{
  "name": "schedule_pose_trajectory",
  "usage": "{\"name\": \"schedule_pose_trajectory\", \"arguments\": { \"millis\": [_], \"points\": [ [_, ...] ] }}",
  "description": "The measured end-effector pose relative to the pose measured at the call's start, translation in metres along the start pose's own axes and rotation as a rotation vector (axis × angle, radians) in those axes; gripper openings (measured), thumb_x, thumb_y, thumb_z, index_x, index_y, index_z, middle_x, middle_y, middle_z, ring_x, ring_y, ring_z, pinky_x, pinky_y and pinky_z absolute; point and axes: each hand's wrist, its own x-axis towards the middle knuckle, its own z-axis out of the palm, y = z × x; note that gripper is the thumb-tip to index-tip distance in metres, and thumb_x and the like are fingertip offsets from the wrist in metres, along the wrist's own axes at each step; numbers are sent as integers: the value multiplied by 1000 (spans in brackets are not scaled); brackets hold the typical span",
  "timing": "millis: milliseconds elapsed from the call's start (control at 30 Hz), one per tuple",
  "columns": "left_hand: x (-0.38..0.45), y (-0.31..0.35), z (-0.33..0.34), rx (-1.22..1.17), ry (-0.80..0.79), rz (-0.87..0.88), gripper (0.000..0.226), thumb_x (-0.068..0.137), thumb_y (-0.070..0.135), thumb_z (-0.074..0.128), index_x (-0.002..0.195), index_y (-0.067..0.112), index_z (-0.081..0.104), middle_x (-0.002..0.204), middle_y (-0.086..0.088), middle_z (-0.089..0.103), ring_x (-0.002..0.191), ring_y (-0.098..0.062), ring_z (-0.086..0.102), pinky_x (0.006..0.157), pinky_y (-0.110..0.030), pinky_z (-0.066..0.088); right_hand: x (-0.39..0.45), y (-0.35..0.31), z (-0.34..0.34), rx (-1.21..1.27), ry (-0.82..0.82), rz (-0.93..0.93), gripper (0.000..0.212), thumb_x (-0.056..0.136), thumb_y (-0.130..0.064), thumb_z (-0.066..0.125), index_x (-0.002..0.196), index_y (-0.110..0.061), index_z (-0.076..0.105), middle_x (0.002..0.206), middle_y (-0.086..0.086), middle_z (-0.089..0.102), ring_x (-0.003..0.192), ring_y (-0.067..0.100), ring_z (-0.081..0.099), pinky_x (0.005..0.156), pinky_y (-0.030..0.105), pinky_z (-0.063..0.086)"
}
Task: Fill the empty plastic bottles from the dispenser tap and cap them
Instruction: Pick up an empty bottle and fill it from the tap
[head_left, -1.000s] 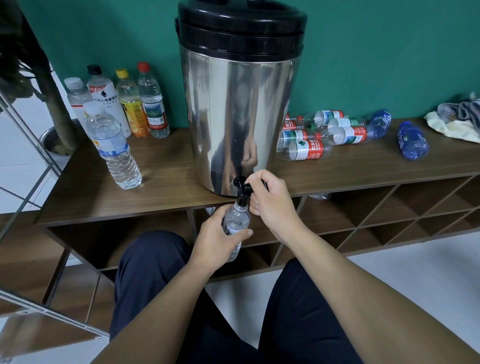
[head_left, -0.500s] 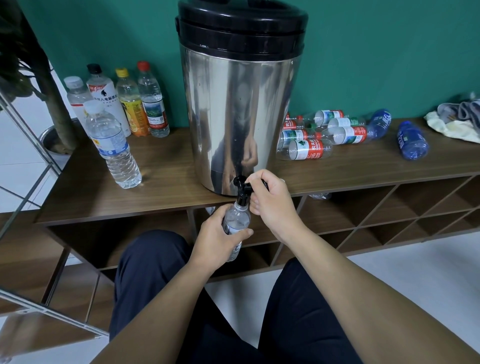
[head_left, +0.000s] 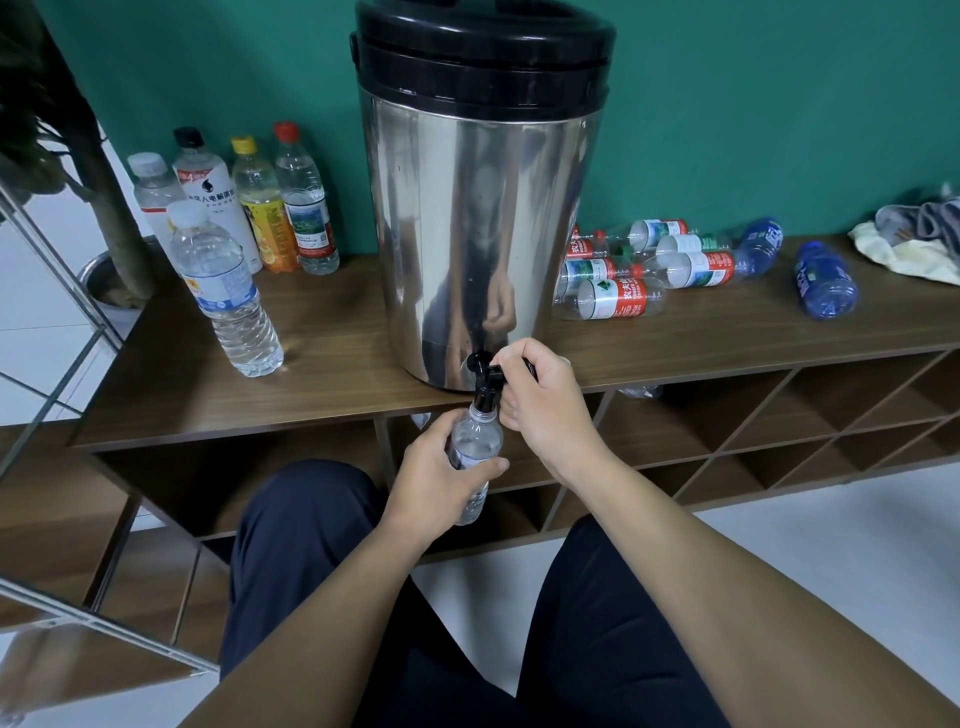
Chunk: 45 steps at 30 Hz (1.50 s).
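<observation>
A tall steel dispenser (head_left: 478, 223) with a black lid stands on the wooden shelf top (head_left: 332, 343). Its black tap (head_left: 484, 371) juts over the front edge. My left hand (head_left: 441, 478) grips a small clear bottle (head_left: 474, 447) upright, its open neck right under the tap spout. My right hand (head_left: 540, 405) is curled round the tap's lever, which it mostly hides. Several empty bottles (head_left: 623, 296) lie on their sides to the dispenser's right. Two blue bottles (head_left: 823, 280) lie farther right.
Left of the dispenser stand several capped bottles (head_left: 260, 208), one large water bottle (head_left: 228, 291) nearer the front. A cloth heap (head_left: 914, 244) lies at the far right. Open cubbyholes (head_left: 779, 415) run under the shelf top. My knees are below, and a metal rack (head_left: 62, 291) is at left.
</observation>
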Motion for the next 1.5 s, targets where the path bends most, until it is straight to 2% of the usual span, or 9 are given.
{"name": "schedule_pose_trajectory", "arguments": {
  "millis": [233, 400, 600, 667, 800, 867, 1000, 1267, 1500],
  "points": [
    [1, -2, 1, -18, 1, -3, 61, 84, 21, 99, 136, 34, 70, 118, 23, 78, 112, 3, 73, 103, -27, 57, 0, 1, 0, -1, 3, -9, 26, 116, -29, 55, 96, -14, 62, 58, -7, 44, 54, 13, 39, 53, 31, 36],
    [1, -3, 1, -23, -9, -7, 62, 84, 23, 99, 138, 35, 69, 120, 24, 78, 113, 3, 73, 107, -32, 58, -1, 3, 2, -47, 43, -41, 26, 114, -31, 56, 92, -21, 64, 58, -15, 48, 55, 9, 43, 59, 33, 37],
    [3, -5, 2, -19, -12, -6, 63, 84, 25, 99, 139, 36, 69, 122, 21, 78, 116, 1, 74, 111, -39, 59, 0, 1, 0, -94, 36, -24, 25, 115, -32, 55, 97, -18, 65, 56, -16, 49, 55, 6, 44, 59, 32, 38],
    [3, -5, 2, -11, -14, -5, 65, 84, 28, 99, 140, 37, 68, 124, 22, 77, 118, 1, 73, 110, -37, 58, 1, 0, 0, -120, 37, -26, 25, 114, -33, 55, 96, -18, 65, 56, -16, 50, 55, 5, 45, 60, 32, 39],
    [2, -2, 2, 2, -2, -1, 62, 85, 22, 99, 138, 33, 69, 119, 30, 76, 112, 7, 72, 99, -19, 55, 3, -1, -4, -117, 7, -22, 26, 113, -34, 56, 94, -20, 65, 57, -12, 45, 54, 11, 41, 58, 37, 35],
    [1, -2, 3, 3, -4, 1, 61, 86, 21, 98, 138, 32, 69, 118, 30, 76, 111, 8, 72, 96, -15, 53, 3, -1, -4, -125, 4, -22, 25, 113, -35, 56, 94, -21, 66, 58, -11, 45, 55, 12, 41, 59, 38, 35],
    [1, -3, 2, 9, 1, 6, 62, 85, 25, 99, 139, 33, 69, 121, 26, 77, 114, 6, 72, 100, -22, 56, 4, -1, -5, -142, 1, -22, 25, 112, -37, 56, 95, -23, 67, 58, -12, 47, 55, 9, 44, 60, 37, 37],
    [2, -3, 2, 2, 1, -7, 64, 85, 29, 99, 141, 35, 68, 123, 24, 77, 116, 7, 71, 102, -23, 56, 4, -4, -6, -182, 9, -36, 25, 112, -35, 56, 97, -21, 70, 61, -12, 52, 59, 9, 48, 63, 38, 39],
    [2, -5, 2, -10, -6, -22, 66, 84, 30, 99, 141, 37, 68, 124, 24, 77, 117, 5, 72, 108, -33, 59, 5, -5, -4, -254, 43, -67, 25, 112, -35, 55, 95, -24, 71, 65, -17, 58, 66, 6, 54, 67, 33, 43]
  ]
}}
